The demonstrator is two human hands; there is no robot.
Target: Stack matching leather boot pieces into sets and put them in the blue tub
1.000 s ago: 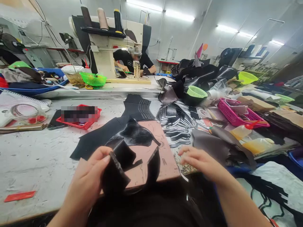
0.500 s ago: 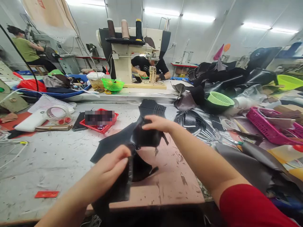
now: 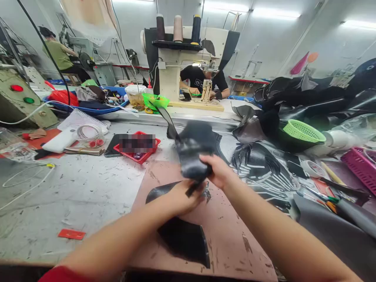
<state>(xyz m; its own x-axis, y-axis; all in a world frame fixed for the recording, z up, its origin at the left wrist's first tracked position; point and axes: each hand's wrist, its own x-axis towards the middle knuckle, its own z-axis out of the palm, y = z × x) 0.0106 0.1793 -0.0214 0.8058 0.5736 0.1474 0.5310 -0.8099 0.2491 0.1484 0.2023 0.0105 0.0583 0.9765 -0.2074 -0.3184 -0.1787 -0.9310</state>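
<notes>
A glossy black leather piece (image 3: 195, 158) is raised over the pinkish work mat (image 3: 232, 243), its upper part blurred by motion. My right hand (image 3: 217, 170) pinches its lower right edge. Close below, my left hand (image 3: 188, 197) is curled at the leather's lower end, its fingers partly hidden by a narrow black strip that hangs over them. Another black leather piece (image 3: 186, 239), with a curved outline, lies on the mat under my left wrist. Farther back, a stack of black leather pieces (image 3: 219, 143) shows partly behind the raised one.
A red basket (image 3: 141, 156) stands left of the mat. On the right lie many cut black strips (image 3: 261, 168), a green basket (image 3: 305, 131) and a magenta basket (image 3: 360, 168). A sewing machine (image 3: 172, 74) stands opposite, with a person in black behind it.
The leather has been lifted and turned above the mat. My left hand has moved right, close to my right hand. A curved piece now lies in view on the mat. The view has shifted.
</notes>
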